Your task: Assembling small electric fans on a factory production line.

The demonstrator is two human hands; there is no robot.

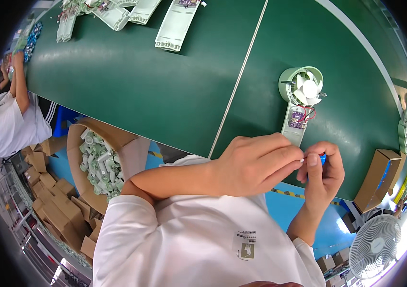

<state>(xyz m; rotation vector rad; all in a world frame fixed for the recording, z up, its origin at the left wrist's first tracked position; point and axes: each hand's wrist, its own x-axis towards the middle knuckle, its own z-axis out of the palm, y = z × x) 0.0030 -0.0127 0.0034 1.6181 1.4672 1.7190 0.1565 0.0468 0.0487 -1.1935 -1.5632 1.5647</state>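
My right hand (325, 172) is closed round a small blue battery (323, 158), mostly hidden by the fingers. My left hand (265, 160) reaches across from the left, its fingertips pinching a tiny white plug (302, 160) against the right hand's fingers. Just beyond both hands lies an open pale green handheld fan, with white blades (307, 88) in a round housing (287, 79). Its handle shell (292, 129) holds a purple circuit board (298, 119) with red and black wires. The handle's near end is partly covered by my left hand.
The green table (141, 81) has a pale seam across it. Several fan handle shells (177, 26) lie at the far left. A carton (129, 143) of pale green parts stands below the table edge. At right are a cardboard box (378, 179) and a standing fan (374, 246); a co-worker (16, 122) is far left.
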